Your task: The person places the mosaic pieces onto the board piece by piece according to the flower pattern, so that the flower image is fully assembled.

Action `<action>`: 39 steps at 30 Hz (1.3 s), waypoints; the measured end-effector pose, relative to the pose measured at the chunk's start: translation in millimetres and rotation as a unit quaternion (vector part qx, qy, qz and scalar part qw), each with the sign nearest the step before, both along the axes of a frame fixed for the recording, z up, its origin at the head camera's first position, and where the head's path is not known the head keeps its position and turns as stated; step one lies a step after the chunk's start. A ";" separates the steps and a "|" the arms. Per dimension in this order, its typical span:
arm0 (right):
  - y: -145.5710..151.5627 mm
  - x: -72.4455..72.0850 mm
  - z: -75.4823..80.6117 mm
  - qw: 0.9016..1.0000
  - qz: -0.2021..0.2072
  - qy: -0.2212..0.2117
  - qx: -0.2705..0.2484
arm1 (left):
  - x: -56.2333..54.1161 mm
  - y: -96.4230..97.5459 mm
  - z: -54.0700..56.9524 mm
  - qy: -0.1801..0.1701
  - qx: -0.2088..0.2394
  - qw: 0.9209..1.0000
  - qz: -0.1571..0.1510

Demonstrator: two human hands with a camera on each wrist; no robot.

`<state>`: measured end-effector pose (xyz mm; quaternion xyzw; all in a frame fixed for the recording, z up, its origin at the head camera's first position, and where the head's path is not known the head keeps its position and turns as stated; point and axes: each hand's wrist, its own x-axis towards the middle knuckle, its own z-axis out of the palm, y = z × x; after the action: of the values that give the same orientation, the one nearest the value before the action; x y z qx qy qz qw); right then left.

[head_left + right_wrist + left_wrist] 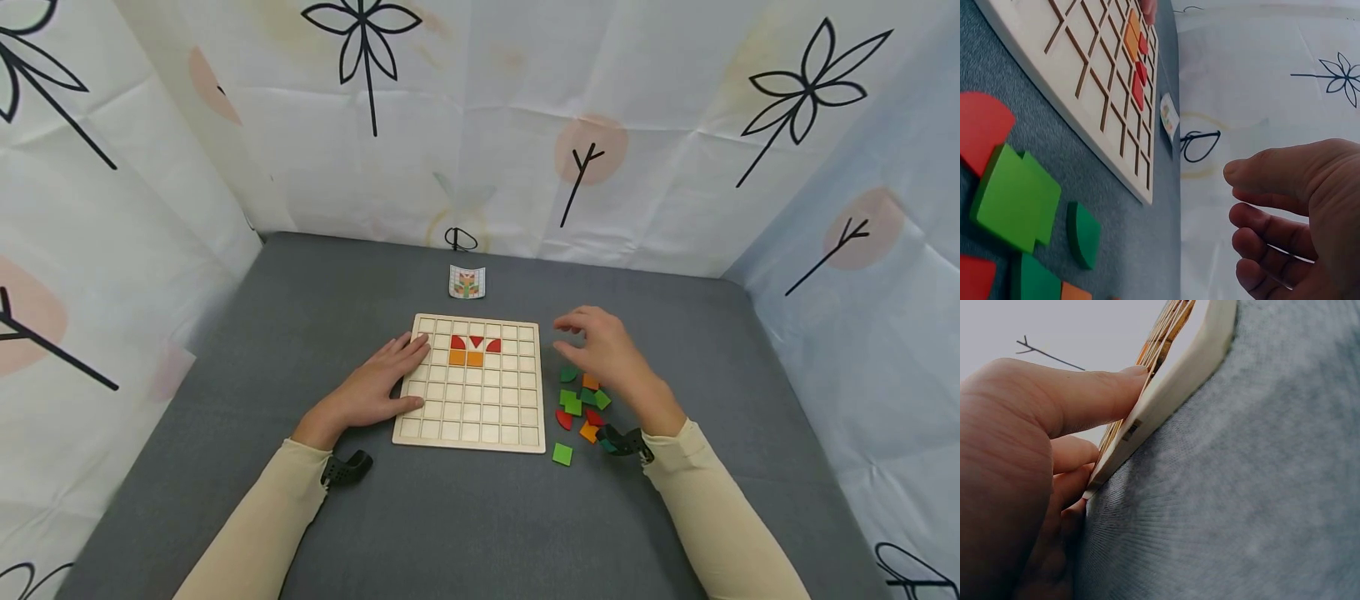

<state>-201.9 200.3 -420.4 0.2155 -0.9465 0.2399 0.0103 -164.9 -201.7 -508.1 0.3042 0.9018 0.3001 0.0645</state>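
Note:
On the table lies a wooden grid board holding two orange square tiles and several red pieces in its upper cells. My left hand rests on the board's left edge with fingers stretched out; in the left wrist view its thumb touches the rim. To the right of the board, my right hand hovers with loosely bent fingers, thumb and index apart in the head view, and no piece shows between them. Below it lie loose green tiles, also seen in the right wrist view as a green square.
A small picture card with a coloured pattern lies behind the board. Among the loose pieces are a red one and an orange one. A single green square lies nearer the front. Patterned white cloth hangs around the grey table.

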 end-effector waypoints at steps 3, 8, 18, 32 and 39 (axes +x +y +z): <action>6.1 -0.3 1.2 1.000 -0.001 0.001 -0.002 | 0.6 -0.3 0.9 -0.002 -0.001 1.000 0.002; 13.9 -0.3 2.4 1.000 -0.006 -0.005 -0.004 | 0.1 -0.4 0.4 -0.005 -0.006 1.000 0.004; 26.6 -1.1 3.7 1.000 -0.024 -0.010 -0.010 | -0.7 -0.7 -1.6 -0.004 -0.004 1.000 0.004; 48.4 -4.5 -0.3 0.998 -0.035 -0.041 0.016 | 0.0 -0.6 -1.6 0.000 -0.005 1.000 0.002; 55.0 -1.2 -1.8 0.999 -0.028 -0.040 0.018 | 0.0 -0.3 0.4 0.000 -0.006 1.000 0.001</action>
<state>-203.1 255.3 -422.2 0.1792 -0.9561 0.2304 -0.0246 -164.9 -202.0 -507.7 0.3030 0.9037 0.2952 0.0661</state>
